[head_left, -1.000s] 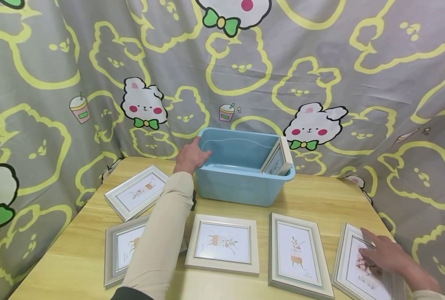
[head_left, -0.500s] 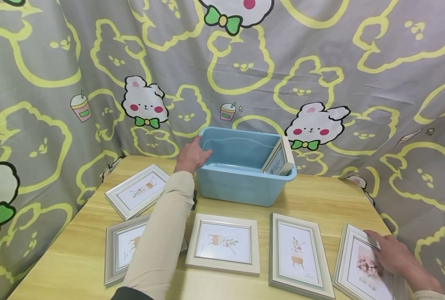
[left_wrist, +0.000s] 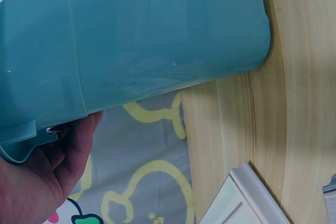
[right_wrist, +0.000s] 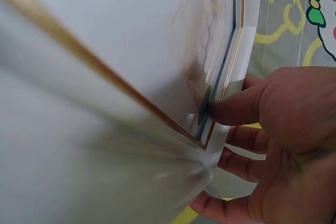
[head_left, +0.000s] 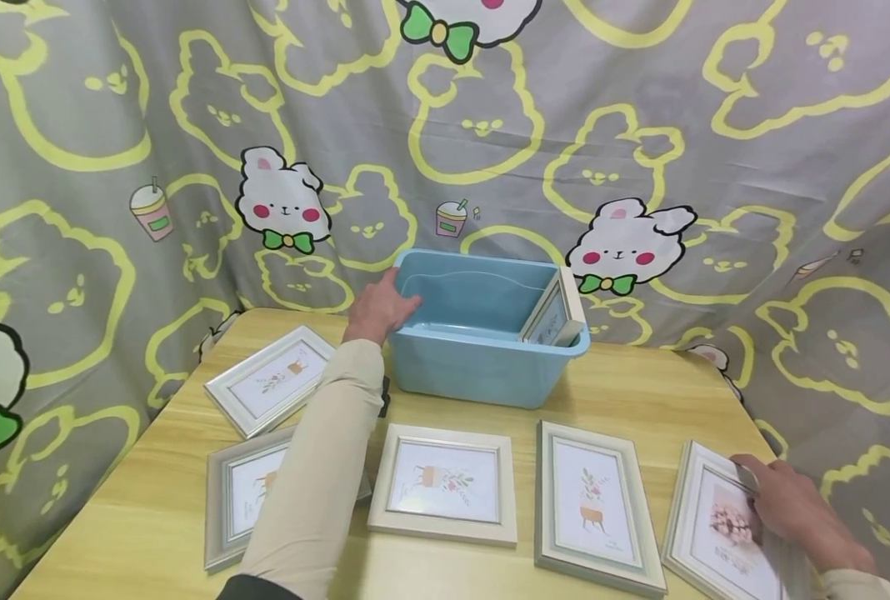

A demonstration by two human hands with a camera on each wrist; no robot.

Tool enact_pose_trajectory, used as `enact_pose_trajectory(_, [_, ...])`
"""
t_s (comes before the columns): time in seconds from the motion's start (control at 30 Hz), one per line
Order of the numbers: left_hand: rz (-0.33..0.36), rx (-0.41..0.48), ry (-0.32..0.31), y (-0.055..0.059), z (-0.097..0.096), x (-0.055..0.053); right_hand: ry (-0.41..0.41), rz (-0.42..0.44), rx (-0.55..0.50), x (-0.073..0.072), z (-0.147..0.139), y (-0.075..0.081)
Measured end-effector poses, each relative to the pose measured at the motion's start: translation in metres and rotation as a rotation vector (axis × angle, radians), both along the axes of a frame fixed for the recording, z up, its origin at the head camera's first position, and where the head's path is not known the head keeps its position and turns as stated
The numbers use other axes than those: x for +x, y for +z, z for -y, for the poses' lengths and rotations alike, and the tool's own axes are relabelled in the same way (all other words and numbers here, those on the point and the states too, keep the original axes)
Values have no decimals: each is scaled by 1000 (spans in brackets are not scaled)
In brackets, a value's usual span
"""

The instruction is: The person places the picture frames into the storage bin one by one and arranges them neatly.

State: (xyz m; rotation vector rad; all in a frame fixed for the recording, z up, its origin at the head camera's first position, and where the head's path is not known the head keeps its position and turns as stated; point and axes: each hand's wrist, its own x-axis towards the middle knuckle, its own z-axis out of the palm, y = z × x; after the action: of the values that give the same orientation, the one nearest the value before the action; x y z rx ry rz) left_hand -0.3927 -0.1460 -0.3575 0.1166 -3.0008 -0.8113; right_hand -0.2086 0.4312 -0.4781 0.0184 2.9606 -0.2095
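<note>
Pretty nice pale photo frame (head_left: 726, 533), honestly: whitish moulding, thin gold lines, pink blossoms printed on a white sheet. It's at the right end of the worktop (head_left: 640, 387). The right hand (head_left: 797, 508) comes in from the side and its fingers (right_wrist: 247, 139) pinch the edge, thumb on the front. Left arm's stretched forward, left hand (head_left: 380, 308) hooked over the blue tub's rim (head_left: 482, 337).

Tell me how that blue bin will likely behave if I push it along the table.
The blue bin is probably light for its size, since its walls look like thin plastic. It should slide rather than roll, as it stands level on the wooden table. The picture frame inside may shift, being tilted against the right end with open space beside it.
</note>
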Motion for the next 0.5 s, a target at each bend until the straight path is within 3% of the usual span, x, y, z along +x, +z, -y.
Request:
enact_pose_trajectory(0.33, [8,12,-1,2,3,0,-4,-126,-4,2,11,15])
enact_pose_trajectory(0.5, [0,10,-8,0,0,-1,-57,-149,10,7,13,21])
